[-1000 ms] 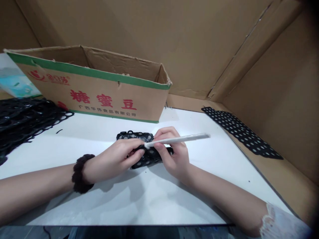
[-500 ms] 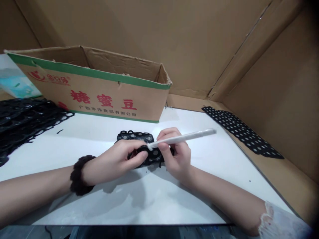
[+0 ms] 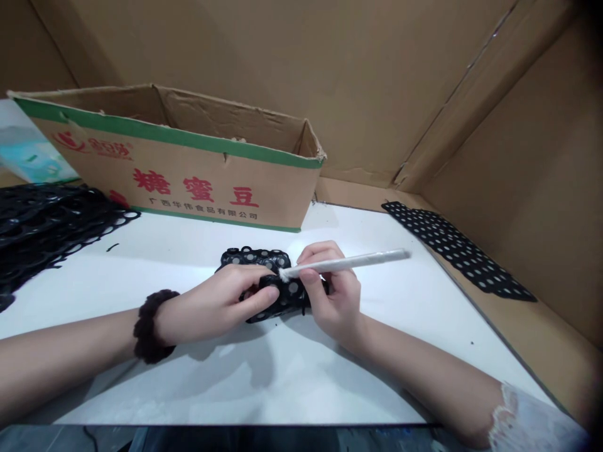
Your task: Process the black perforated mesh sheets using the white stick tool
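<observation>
A small black perforated rubber sheet point(image 3: 277, 295) with round holes lies folded on the white table point(image 3: 264, 376) at the centre. My left hand point(image 3: 221, 302) is closed on its near left edge, thumb and fingers pinching it. My right hand point(image 3: 330, 295) grips a thin white stick point(image 3: 348, 262) like a pen, its frayed tip resting on the sheet by my left fingertips. A dark scrunchie point(image 3: 151, 326) is round my left wrist.
An open cardboard box point(image 3: 188, 176) with red characters and a green band stands behind the hands. A pile of black perforated sheets point(image 3: 42, 226) lies at the left. Another black perforated strip point(image 3: 461, 251) rests along the right cardboard wall.
The stick's tip has shifted slightly right along the sheet and its far end dipped a little. My left hand has re-gripped the sheet's edge; the sheet has turned slightly.
</observation>
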The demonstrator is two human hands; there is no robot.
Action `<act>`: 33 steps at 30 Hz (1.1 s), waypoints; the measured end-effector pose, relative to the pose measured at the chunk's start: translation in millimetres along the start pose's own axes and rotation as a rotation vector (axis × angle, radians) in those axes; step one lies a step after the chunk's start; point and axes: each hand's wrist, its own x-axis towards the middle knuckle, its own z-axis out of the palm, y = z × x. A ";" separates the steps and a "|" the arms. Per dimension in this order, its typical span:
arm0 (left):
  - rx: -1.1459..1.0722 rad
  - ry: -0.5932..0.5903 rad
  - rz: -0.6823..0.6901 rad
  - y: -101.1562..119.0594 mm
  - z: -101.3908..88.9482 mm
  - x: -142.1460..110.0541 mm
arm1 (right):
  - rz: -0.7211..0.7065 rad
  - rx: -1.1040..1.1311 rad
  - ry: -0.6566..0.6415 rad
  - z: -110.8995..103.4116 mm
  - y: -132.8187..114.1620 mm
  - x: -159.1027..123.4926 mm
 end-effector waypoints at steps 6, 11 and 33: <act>0.168 0.049 0.113 -0.5 -0.1 1.4 | 0.008 0.005 -0.011 0.4 -0.9 0.4; 0.209 0.059 0.165 1.3 -1.0 2.8 | -0.014 -0.007 -0.023 -0.1 0.2 0.6; 0.225 -0.044 0.166 -9.2 -1.3 4.2 | 0.042 0.026 -0.185 -2.2 -5.6 9.1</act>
